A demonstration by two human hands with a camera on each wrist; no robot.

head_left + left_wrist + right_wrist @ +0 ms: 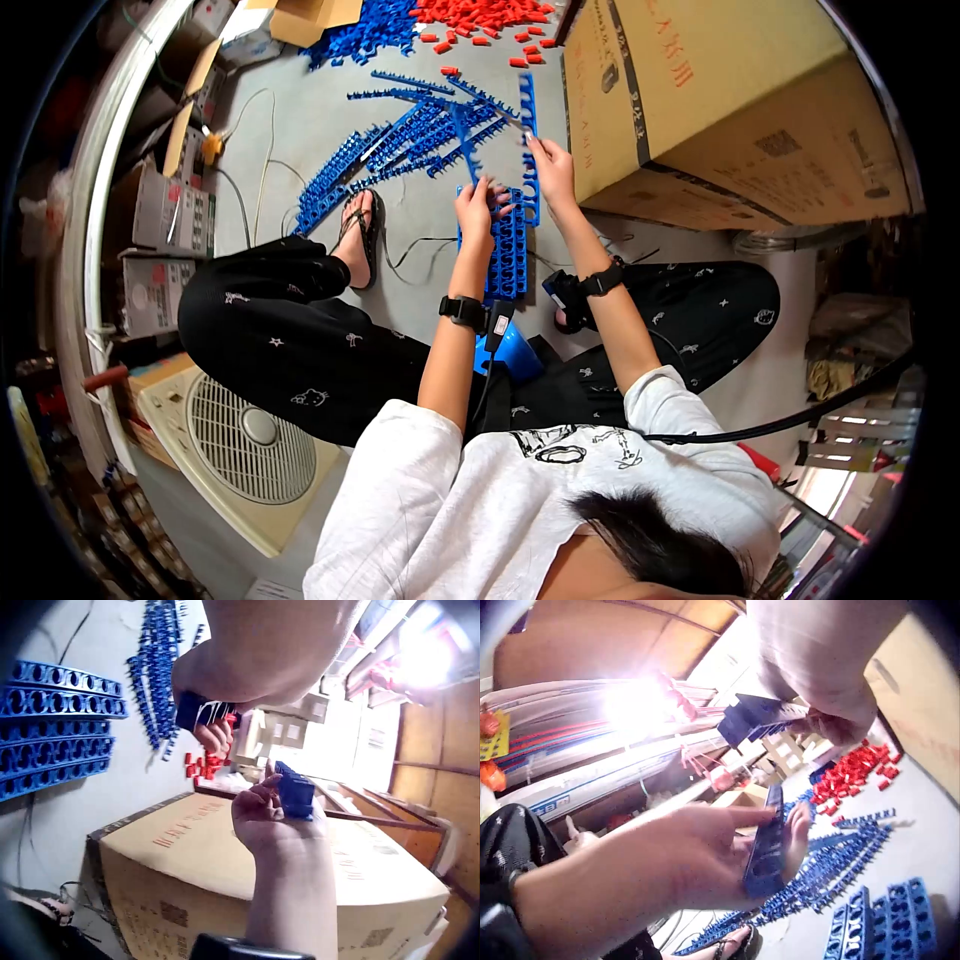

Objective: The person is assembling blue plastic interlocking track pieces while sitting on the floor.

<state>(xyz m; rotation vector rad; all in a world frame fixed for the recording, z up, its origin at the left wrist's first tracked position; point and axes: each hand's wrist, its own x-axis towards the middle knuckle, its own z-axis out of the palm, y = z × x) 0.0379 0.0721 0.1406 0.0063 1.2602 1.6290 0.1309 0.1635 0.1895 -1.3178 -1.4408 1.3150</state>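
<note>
My left hand [477, 212] grips a notched blue plastic strip [765, 851] that points up and away from the palm. Beside it, my right hand [553, 170] pinches another blue strip [748, 724] by one end. The two hands are apart, raised in front of the body. Below them on the floor lies a block of blue strips [508, 262] set side by side, with rows of round openings. A long blue strip [528, 95] lies just right of that block, partly behind the right hand. Farther off is a loose heap of blue strips [400, 140].
Piles of small blue pieces [365, 30] and red pieces [480, 12] lie at the far end. A large carton [720, 120] stands close on the right. At left are a box fan [255, 430] and shelves of boxes [165, 220]. Thin cables [405, 255] cross the floor.
</note>
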